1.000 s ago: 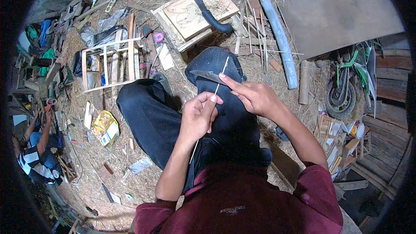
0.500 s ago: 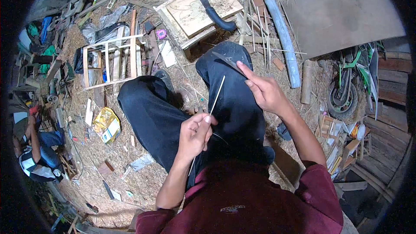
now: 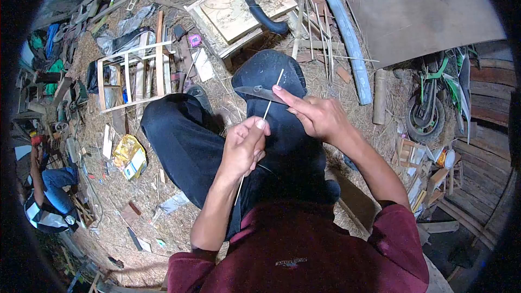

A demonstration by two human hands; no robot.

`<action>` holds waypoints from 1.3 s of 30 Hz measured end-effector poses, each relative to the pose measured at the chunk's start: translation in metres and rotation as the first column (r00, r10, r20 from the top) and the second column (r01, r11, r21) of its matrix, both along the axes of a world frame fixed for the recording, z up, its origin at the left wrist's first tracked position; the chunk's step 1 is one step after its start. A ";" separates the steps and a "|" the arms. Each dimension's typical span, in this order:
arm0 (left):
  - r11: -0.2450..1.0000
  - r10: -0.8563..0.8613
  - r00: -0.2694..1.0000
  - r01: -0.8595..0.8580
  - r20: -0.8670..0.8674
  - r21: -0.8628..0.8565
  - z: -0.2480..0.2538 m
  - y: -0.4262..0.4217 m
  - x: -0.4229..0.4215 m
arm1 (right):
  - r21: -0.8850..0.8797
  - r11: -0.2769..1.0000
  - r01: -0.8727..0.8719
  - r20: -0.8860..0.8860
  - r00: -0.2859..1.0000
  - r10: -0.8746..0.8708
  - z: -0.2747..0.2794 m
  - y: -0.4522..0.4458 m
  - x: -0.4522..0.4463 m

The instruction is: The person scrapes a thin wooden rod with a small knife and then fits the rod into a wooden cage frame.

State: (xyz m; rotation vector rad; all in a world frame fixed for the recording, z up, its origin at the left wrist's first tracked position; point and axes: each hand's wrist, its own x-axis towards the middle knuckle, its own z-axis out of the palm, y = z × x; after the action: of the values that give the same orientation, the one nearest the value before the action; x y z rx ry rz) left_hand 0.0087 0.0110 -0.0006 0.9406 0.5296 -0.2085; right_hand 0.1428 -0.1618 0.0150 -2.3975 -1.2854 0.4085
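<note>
My left hand point(image 3: 245, 146) is closed round a thin pale stick point(image 3: 275, 87), which slants up over my thigh and pokes out below the fist. In my right hand point(image 3: 320, 119) is a knife with a dark blade point(image 3: 253, 93), the index finger stretched along its back; the handle is hidden in the palm. The blade lies across the stick a little above my left fist and appears to touch it. A small curl point(image 3: 258, 89), perhaps a shaving, shows on the blade.
A machete point(image 3: 255, 4) with a dark handle rests on a low wooden bench point(image 3: 239, 16) ahead. Left of it stand a slatted wooden frame point(image 3: 129, 76) and a pink tape measure point(image 3: 195, 40). A co-worker point(image 3: 51, 190) sits far left. A motorbike point(image 3: 434, 103) stands right.
My right hand has moved left and down, bringing the blade from above the stick's tip to across the stick. My left hand keeps its hold, slightly higher.
</note>
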 end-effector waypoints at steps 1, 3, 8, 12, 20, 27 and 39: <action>0.998 0.023 1.000 -0.023 -0.014 -0.050 0.001 0.000 -0.003 | -0.037 0.999 -0.005 0.022 1.000 0.005 0.001 0.001 -0.001; 0.996 0.036 0.998 -0.039 -0.050 -0.076 0.005 -0.001 -0.010 | 0.007 0.999 0.047 -0.007 0.999 -0.047 -0.003 0.003 0.000; 0.992 -0.013 0.999 0.008 -0.039 -0.125 0.014 -0.003 -0.045 | 0.180 0.973 0.144 -0.127 0.984 -0.122 -0.008 0.000 0.009; 0.990 -0.002 1.000 0.001 -0.011 -0.142 0.013 -0.002 -0.039 | 0.428 0.893 0.136 -0.108 0.989 -0.099 -0.019 0.001 0.010; 0.998 -0.059 0.998 0.058 0.021 0.037 0.006 -0.004 0.025 | 0.210 0.976 0.056 -0.120 0.992 -0.031 0.003 -0.006 0.003; 0.964 -0.050 0.998 0.039 0.036 0.262 0.000 -0.011 0.009 | 0.097 0.993 0.068 -0.009 0.998 -0.067 -0.007 -0.008 0.006; 0.982 -0.070 0.997 0.066 0.020 0.175 0.007 -0.001 -0.020 | 0.515 0.849 0.117 -0.108 0.992 -0.071 -0.017 0.002 0.015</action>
State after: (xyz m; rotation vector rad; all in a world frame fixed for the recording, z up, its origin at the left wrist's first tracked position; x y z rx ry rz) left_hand -0.0113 0.0102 0.0069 1.1315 0.4981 -0.2137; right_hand 0.1582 -0.1601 -0.0023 -1.9465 -1.0648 0.1057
